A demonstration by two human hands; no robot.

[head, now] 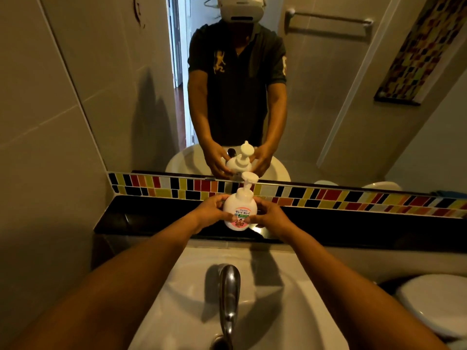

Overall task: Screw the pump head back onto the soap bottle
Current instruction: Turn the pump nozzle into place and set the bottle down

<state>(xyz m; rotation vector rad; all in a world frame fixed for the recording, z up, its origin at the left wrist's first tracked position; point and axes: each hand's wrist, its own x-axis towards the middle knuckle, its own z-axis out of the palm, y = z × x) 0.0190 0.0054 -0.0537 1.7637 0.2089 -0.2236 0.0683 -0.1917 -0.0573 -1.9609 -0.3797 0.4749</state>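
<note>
A white, round soap bottle (239, 205) with a pink and green label stands upright on the black ledge (151, 218) behind the sink. Its white pump head (249, 178) sits on the bottle's neck, nozzle raised. My left hand (211, 209) wraps the bottle's left side and my right hand (267, 215) holds its right side, thumbs across the label. Both forearms reach over the basin. The mirror above repeats the bottle and hands.
A metal tap (229, 296) rises over the white sink basin (182, 294) between my arms. A strip of coloured tiles (353, 198) and the mirror (113, 109) stand right behind the ledge. A white toilet lid (434, 301) is at the lower right.
</note>
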